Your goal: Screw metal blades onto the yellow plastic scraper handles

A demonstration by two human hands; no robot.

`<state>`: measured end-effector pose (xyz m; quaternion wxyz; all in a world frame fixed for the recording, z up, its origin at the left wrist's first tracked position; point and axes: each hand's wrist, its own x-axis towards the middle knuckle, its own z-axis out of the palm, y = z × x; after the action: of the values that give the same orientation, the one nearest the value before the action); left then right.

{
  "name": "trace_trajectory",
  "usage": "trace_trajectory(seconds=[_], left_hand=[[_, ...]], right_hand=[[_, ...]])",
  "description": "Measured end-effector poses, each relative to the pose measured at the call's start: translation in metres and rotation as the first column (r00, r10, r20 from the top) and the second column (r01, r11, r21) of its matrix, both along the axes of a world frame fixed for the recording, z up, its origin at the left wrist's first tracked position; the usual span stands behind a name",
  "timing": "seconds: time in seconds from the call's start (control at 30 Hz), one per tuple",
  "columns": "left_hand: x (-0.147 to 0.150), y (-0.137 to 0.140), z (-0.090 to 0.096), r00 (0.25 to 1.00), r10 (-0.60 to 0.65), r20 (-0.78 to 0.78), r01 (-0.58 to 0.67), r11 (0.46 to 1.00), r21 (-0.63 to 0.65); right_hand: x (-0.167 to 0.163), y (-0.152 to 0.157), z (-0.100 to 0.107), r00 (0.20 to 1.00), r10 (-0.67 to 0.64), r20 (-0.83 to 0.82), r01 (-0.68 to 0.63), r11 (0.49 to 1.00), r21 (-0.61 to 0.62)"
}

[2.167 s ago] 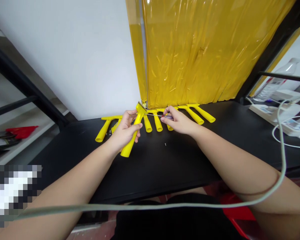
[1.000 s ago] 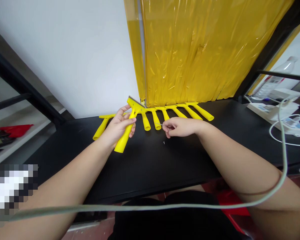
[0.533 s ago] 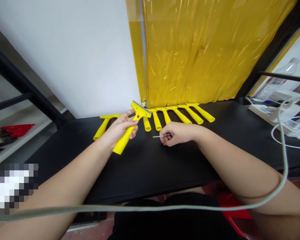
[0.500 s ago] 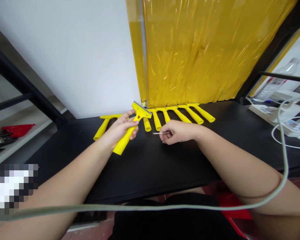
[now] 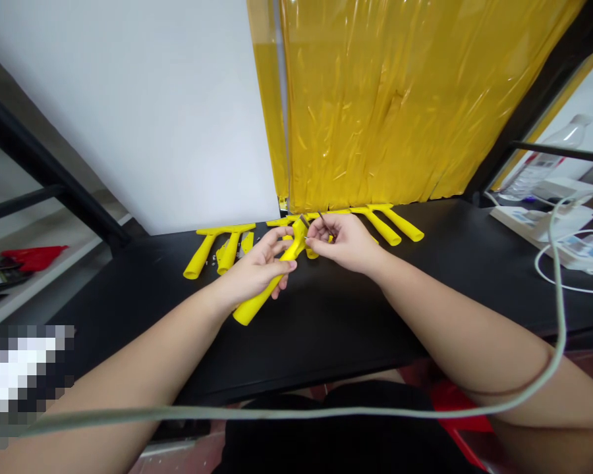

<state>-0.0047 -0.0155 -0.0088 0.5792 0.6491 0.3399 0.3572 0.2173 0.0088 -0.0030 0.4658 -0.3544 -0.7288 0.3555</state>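
My left hand (image 5: 257, 268) is wrapped round the handle of a yellow scraper (image 5: 253, 305), which is tilted with its head up and to the right. Close against that head, my right hand (image 5: 350, 245) pinches a thin metal tool (image 5: 322, 217); its exact kind is unclear. A tiny metal tip also shows at the right fingertips. The blade edge on the scraper's head is turned mostly edge-on and partly covered by fingers.
Yellow scraper handles (image 5: 386, 227) lie in a row along the back of the black table (image 5: 306, 342). Two more handles (image 5: 199, 258) lie left, beside small yellow plates (image 5: 248, 242) and tiny metal bits. A power strip (image 5: 548, 237) stands right. A pale cable (image 5: 326, 413) crosses in front.
My right hand has moved up and left to the scraper's head with the thin tool. My left hand has shifted slightly right and turned the scraper's head.
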Motion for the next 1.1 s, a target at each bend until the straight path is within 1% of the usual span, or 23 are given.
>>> trace_trajectory(seconds=[0.07,0.23,0.37,0.47,0.57,0.7,0.8,0.93,1.03,1.1], left_hand=[[0.001,-0.001,-0.001,1.000,0.003,-0.024,-0.003,1.000,0.024],[0.001,-0.001,-0.006,0.989,0.062,-0.132,-0.045,0.990,0.132],[0.003,-0.001,-0.007,0.986,0.068,-0.150,-0.046,0.988,0.145],[0.003,0.000,-0.006,0.987,0.069,-0.144,-0.051,0.991,0.127],[0.000,0.001,-0.004,0.991,0.035,-0.125,-0.025,0.997,0.076],[-0.006,0.003,0.002,0.992,-0.099,-0.081,0.095,0.994,-0.053],[-0.007,0.003,0.006,0.989,-0.148,-0.020,0.144,0.980,-0.135],[-0.003,0.000,0.007,0.991,-0.126,0.051,0.134,0.963,-0.236],[0.001,0.001,0.007,0.993,-0.057,0.106,0.088,0.946,-0.313],[0.001,0.003,0.009,0.989,0.000,0.147,0.052,0.935,-0.350]], right_hand=[[-0.002,0.000,0.000,1.000,-0.004,-0.027,0.004,1.000,-0.007],[-0.003,0.001,-0.002,0.997,-0.005,-0.080,0.000,0.998,-0.065],[-0.003,0.003,-0.003,0.997,0.016,-0.073,-0.023,0.996,-0.090],[-0.001,0.005,-0.005,0.997,0.017,-0.081,-0.025,0.995,-0.097],[0.002,0.008,-0.005,0.998,-0.010,-0.067,0.004,0.996,-0.093],[0.007,0.007,0.001,0.999,-0.040,-0.005,0.039,0.991,-0.132],[0.009,0.007,0.004,0.998,-0.042,0.037,0.048,0.984,-0.173],[0.010,0.011,-0.002,0.999,-0.028,0.046,0.036,0.983,-0.179],[0.014,0.017,-0.010,1.000,-0.016,0.011,0.018,0.983,-0.185],[0.018,0.022,-0.013,0.999,-0.038,0.029,0.042,0.985,-0.165]])
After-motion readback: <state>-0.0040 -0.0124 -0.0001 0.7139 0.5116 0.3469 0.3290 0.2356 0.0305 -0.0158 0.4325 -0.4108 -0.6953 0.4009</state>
